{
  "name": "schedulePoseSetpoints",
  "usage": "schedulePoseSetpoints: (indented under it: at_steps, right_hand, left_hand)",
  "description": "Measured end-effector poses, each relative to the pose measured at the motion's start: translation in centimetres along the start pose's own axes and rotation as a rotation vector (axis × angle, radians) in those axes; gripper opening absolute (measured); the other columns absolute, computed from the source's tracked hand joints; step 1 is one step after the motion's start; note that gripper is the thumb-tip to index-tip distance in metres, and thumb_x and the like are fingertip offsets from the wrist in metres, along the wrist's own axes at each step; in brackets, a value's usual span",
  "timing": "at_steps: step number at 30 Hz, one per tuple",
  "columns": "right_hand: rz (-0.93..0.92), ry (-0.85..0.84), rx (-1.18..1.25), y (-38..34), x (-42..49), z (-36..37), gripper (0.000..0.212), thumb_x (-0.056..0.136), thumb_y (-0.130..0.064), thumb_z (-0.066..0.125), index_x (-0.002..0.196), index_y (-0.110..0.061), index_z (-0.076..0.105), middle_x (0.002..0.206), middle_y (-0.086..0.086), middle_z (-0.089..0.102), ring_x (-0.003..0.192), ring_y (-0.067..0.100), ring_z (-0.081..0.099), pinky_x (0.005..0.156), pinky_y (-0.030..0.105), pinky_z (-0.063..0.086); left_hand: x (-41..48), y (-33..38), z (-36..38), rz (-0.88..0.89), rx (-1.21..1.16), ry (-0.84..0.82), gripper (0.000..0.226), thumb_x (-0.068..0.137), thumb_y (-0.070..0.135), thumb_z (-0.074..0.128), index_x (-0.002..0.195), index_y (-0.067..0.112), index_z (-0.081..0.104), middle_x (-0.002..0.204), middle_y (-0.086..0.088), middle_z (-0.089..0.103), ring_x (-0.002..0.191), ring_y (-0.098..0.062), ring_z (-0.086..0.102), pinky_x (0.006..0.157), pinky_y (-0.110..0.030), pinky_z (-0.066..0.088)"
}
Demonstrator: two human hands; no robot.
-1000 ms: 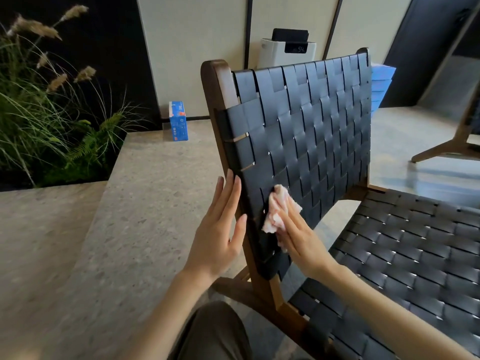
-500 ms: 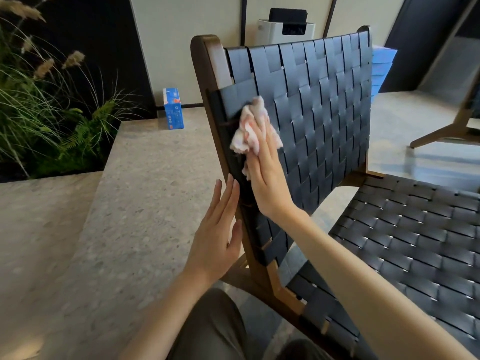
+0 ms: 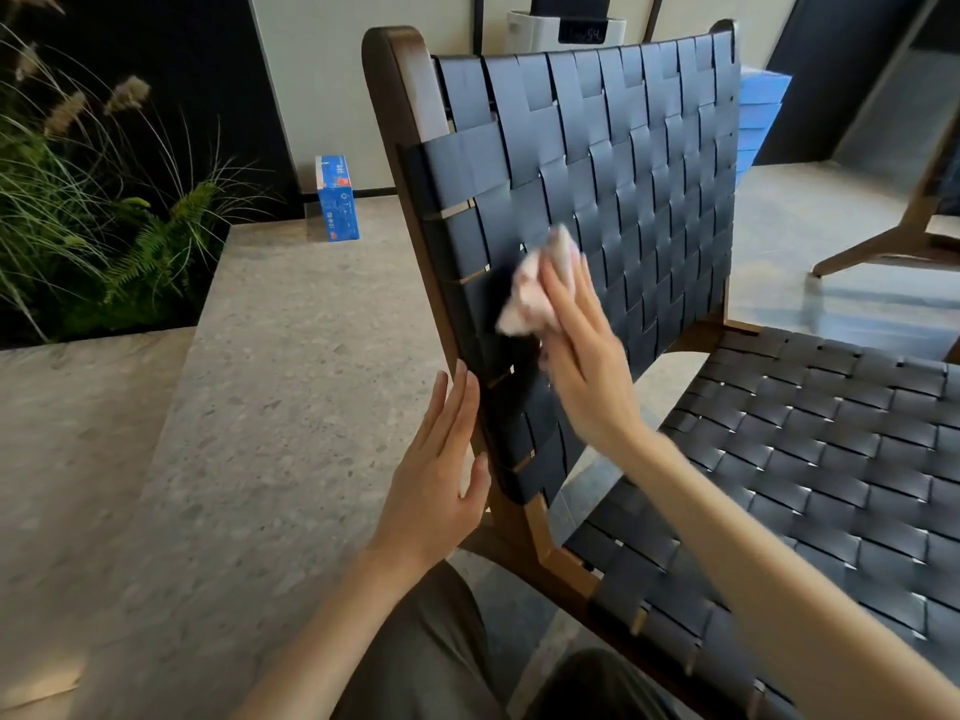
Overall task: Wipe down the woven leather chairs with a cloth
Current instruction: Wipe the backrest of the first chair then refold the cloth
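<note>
Two chairs (image 3: 613,163) (image 3: 914,220), one cloth (image 3: 530,293), two hands (image 3: 436,491) (image 3: 587,366), one blue box (image 3: 337,205)

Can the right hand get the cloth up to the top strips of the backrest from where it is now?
Probably yes. The right hand presses the cloth flat on the middle of the backrest, and nothing lies across the weave above it. The left hand rests low beside the wooden frame, out of the way.

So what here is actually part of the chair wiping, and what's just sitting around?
Part of the job:
- woven chair back
- woven seat
- pink cloth, pressed to the back by the right hand
- left hand, flat against the wooden frame

Just lying about:
- blue box
- plants
- white appliance
- second chair's leg
</note>
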State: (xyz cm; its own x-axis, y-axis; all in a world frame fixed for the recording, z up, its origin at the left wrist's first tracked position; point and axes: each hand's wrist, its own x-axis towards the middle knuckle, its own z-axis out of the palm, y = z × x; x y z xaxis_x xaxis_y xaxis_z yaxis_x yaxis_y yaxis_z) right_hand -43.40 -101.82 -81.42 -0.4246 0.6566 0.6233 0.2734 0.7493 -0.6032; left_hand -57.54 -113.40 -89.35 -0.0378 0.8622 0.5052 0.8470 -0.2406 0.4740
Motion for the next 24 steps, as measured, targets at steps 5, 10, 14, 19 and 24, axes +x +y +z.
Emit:
schedulePoseSetpoints:
  at_steps: [5, 10, 14, 19, 24]
  right_hand:
    - [-0.039, 0.068, 0.026, -1.5, 4.6, 3.0, 0.064, 0.091, 0.018, 0.031, 0.15, -0.005, 0.025, 0.161, 0.01, 0.009, 0.15, 0.025, 0.004, 0.121, 0.051, 0.009]
    - [0.054, -0.003, 0.029, 0.7, -2.0, 3.0, 0.052, 0.104, -0.006, 0.033, 0.153, -0.016, 0.019, 0.156, -0.011, 0.023, 0.143, -0.001, 0.022, 0.114, 0.017, 0.022]
    - [0.149, -0.163, -0.008, 3.3, -10.1, 2.1, 0.054, 0.104, -0.033, 0.034, 0.153, -0.036, 0.012, 0.136, -0.047, 0.033, 0.133, -0.016, 0.028, 0.114, 0.016, 0.021]
    - [0.148, -0.126, -0.124, 5.0, -10.3, 0.2, 0.053, 0.101, -0.008, 0.037, 0.152, -0.014, 0.023, 0.161, -0.007, 0.012, 0.149, 0.016, 0.012, 0.12, 0.033, 0.018]
    - [-0.015, 0.103, -0.005, 0.1, 3.0, -1.1, 0.056, 0.093, 0.009, 0.035, 0.147, -0.002, 0.031, 0.159, 0.017, 0.013, 0.147, 0.032, 0.015, 0.112, 0.013, 0.024]
  left_hand:
    - [-0.1, 0.1, 0.0, -0.002, 0.02, 0.017, 0.078, 0.095, 0.031, 0.039, 0.15, 0.04, -0.015, 0.16, 0.017, -0.013, 0.148, -0.009, -0.007, 0.114, -0.024, 0.012]
    - [-0.1, 0.1, 0.3, 0.023, -0.04, 0.021, 0.078, 0.095, 0.035, 0.039, 0.149, 0.04, -0.016, 0.16, 0.017, -0.015, 0.149, -0.01, -0.007, 0.116, -0.015, 0.005]
    - [-0.1, 0.3, 0.8, -0.016, -0.033, 0.036, 0.076, 0.096, 0.038, 0.037, 0.148, 0.042, -0.019, 0.159, 0.017, -0.016, 0.148, -0.009, -0.007, 0.116, -0.016, 0.005]
    - [0.4, 1.0, 0.1, 0.019, 0.017, 0.191, 0.07, 0.1, 0.027, 0.036, 0.152, 0.033, -0.009, 0.162, 0.012, -0.008, 0.15, -0.016, 0.0, 0.12, -0.026, 0.013]
    - [4.8, 2.4, -3.4, 0.043, 0.092, 0.31, 0.069, 0.101, 0.023, 0.042, 0.154, 0.024, -0.001, 0.161, 0.007, -0.01, 0.15, -0.02, -0.003, 0.121, -0.037, 0.016]
